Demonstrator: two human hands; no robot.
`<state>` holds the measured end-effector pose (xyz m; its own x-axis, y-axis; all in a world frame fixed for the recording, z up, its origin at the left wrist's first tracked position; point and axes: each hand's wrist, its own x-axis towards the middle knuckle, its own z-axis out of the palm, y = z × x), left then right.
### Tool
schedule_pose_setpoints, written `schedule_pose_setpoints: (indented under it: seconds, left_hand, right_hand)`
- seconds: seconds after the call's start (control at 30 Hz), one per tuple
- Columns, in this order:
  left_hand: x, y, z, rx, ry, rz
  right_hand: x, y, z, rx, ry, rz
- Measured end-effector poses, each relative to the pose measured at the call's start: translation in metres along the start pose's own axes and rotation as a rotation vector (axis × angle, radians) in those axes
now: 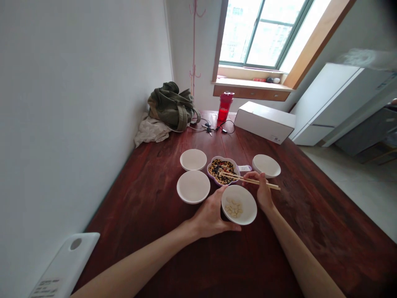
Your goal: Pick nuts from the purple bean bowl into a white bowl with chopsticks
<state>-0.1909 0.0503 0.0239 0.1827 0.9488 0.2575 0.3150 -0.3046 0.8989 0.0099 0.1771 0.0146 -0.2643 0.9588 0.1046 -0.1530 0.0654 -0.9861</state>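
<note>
My left hand (212, 215) is wrapped round the side of a white bowl (248, 213), which is tilted a little. Several pale, flat seeds (234, 207) lie in the bottom of that bowl. A pair of chopsticks (248, 179) is held in my right hand (263, 191), just behind the bowl. Their tips reach into a purple-rimmed, flower-shaped dish (211, 177) full of mixed beans and grains (222, 170). Whether the tips pinch a single seed is too small to tell.
Two white bowls (193, 187) stand left of the dish, another white bowl (266, 166) to its right. Farther back are a green bag (173, 105), keys (209, 129), a red shaker bottle (225, 106) and a white box (263, 121). A white board (66, 265) lies at the near left.
</note>
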Motion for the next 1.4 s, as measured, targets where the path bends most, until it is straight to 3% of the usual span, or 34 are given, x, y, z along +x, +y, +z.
schedule_pose_setpoints:
  seconds: [0.6, 0.87, 1.13, 1.4]
  left_hand:
    - [0.000, 0.001, 0.000, 0.009, -0.003, 0.005]
    - [0.000, -0.001, 0.000, 0.006, 0.000, 0.008]
    - [0.001, 0.000, 0.000, -0.016, -0.002, 0.019]
    - [0.000, 0.000, -0.001, -0.002, -0.012, 0.027]
  right_hand:
    - [0.000, 0.001, 0.003, -0.139, 0.065, -0.110]
    - [0.004, 0.009, -0.005, -0.011, 0.124, -0.071]
    - [0.008, -0.001, -0.010, 0.341, 0.156, -0.008]
    - [0.007, -0.007, -0.016, 0.430, 0.012, -0.044]
